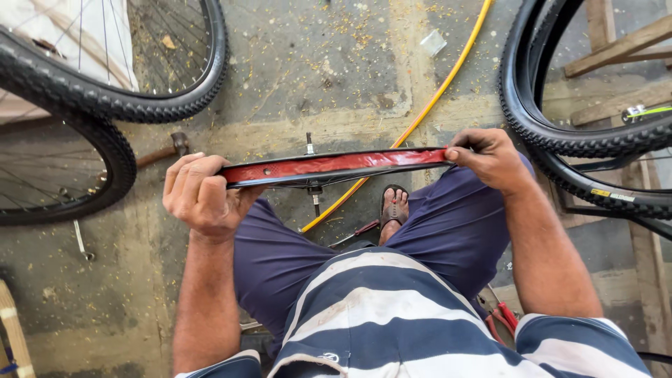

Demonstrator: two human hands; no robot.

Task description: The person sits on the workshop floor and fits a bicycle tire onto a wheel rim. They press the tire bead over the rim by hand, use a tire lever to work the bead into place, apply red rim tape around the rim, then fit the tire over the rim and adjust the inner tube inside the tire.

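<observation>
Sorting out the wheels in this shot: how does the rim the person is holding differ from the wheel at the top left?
The rim is bare, with no tyre, showing red tape along its channel; the wheel at top left wears a black knobby tyre. The rim is held edge-on across the knees by the left hand and right hand; that wheel sits by the concrete floor, untouched. Both are bicycle wheels.

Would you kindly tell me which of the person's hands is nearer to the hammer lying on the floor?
Left. The left hand grips the red-lined wheel rim just right of the hammer; the right hand pinches the rim's far end, well away.
</observation>
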